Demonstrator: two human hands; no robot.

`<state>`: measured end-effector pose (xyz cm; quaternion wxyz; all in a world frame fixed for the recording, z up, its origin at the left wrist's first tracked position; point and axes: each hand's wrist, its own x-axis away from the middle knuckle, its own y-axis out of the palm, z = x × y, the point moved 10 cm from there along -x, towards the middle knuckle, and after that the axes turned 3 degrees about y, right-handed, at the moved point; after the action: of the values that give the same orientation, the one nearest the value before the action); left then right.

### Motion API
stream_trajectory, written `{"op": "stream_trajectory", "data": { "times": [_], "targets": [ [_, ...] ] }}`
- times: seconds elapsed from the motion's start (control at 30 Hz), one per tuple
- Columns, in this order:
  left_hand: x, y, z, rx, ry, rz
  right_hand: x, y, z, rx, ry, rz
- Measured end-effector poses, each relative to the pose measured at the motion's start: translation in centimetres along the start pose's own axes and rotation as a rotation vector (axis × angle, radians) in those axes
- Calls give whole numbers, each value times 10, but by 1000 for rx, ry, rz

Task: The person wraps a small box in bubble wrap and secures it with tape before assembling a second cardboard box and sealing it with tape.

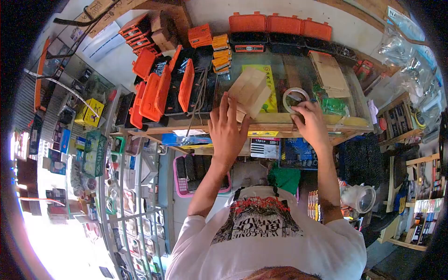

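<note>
A brown paper bag [251, 91] lies slantwise on the glass-topped counter [238, 59], partly over a yellow packet [268, 95]. My left hand [227, 129] rests at the bag's lower left corner, its fingers stretched out and touching the paper. To the right, a roll of tape [287, 93] with a pale rim sits on the glass. My right hand [310, 122] has thumb and fingers closed on the near edge of that roll. Part of the roll's near side is hidden behind the fingers.
Open orange-lidded boxes [156, 95] of hardware crowd the counter's left side. More orange-lidded cases [247, 23] line the back. A stack of flat paper bags [329, 74] lies at the right, above green pieces [333, 106]. Below the counter stands a pink basket [176, 175].
</note>
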<state>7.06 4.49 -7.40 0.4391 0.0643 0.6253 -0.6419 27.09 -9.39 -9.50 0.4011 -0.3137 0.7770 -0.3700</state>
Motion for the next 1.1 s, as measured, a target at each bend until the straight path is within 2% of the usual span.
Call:
{"op": "stream_trajectory", "data": {
  "times": [0.17, 0.27, 0.37, 0.43, 0.6, 0.7, 0.8, 0.87, 1.1],
  "targets": [
    [4, 11, 1, -36, 42, -43, -3, -6, -4, -46, -17, 83],
    [-1, 0, 5, -14, 55, -10, -1, -28, -14, -198, -39, 194],
    [-7, -9, 9, 61, 50, 1, 3, -39, -14, -589, 131, 135],
    [-8, -15, 12, 139, 17, -20, 9, -38, -13, -802, 138, 131],
    [-15, -57, 43, 430, 106, 58, 25, -42, -40, -1165, 209, 77],
    [-14, -68, 61, 583, 172, 65, 31, -49, -66, -1190, 161, 60],
    [-13, -75, 73, 658, 211, 88, 33, -58, -85, -1030, 85, 40],
    [-12, -83, 80, 562, 246, 99, 33, -66, -97, -910, 1, 86],
    [4, -94, 83, 442, 330, 212, 38, -74, -112, -874, -54, 115]
  ]
}}
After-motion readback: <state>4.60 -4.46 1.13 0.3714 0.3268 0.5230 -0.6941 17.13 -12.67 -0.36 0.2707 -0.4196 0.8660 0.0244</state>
